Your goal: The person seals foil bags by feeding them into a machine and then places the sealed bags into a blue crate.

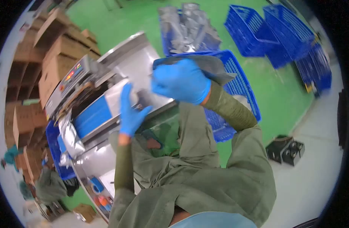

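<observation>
My right hand (182,81), in a blue glove, is closed on a grey foil bag (216,68). The bag stretches out to the right of the fist, over a blue plastic basket (241,76). My left hand (132,114), gloved the same way, is open with thumb and fingers apart. It hovers close by a whitish sheet or pouch (115,99) at the end of a blue belt (92,117). That belt belongs to a sealing machine (70,81) with a lit display. A steel tray (134,57) lies just behind both hands.
A second blue basket (165,40) holds several silver bags (191,24). More blue crates (250,32) stand at the back right. Cardboard boxes (62,53) are stacked left of the machine. A silver pouch (71,138) hangs at the belt's near end. A black box (284,150) sits on the right.
</observation>
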A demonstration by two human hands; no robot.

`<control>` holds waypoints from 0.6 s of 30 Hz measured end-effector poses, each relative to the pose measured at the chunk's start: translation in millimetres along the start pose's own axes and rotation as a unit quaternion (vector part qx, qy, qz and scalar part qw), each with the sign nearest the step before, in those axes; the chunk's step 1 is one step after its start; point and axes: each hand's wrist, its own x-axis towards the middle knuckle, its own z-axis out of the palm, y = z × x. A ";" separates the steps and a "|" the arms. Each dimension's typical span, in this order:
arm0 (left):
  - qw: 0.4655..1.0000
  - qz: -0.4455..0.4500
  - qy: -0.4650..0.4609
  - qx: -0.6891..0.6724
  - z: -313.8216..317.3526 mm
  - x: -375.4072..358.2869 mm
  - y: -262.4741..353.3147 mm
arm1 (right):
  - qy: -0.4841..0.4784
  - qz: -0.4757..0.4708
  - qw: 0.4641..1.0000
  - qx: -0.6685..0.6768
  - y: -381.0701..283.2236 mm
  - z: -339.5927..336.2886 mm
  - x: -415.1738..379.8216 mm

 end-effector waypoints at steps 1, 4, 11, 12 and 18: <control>0.999 0.038 0.001 0.001 8.7 15.1 -1.7 | -0.005 -0.019 0.999 0.038 -19.4 4.9 31.3; 0.998 -0.007 0.015 -0.057 -11.2 34.7 -55.5 | -0.038 -0.042 0.994 0.098 -70.4 25.4 110.6; 0.975 -0.130 0.035 -0.176 -78.9 10.9 -134.7 | 0.220 0.126 0.950 0.180 -57.0 70.7 110.5; 0.978 -0.157 0.012 -0.140 -85.5 17.1 -128.0 | 0.216 0.152 0.953 0.146 -45.9 98.3 101.8; 0.973 -0.097 -0.032 -0.209 -105.2 12.6 -122.7 | -0.010 0.249 0.920 0.304 -27.7 160.9 94.0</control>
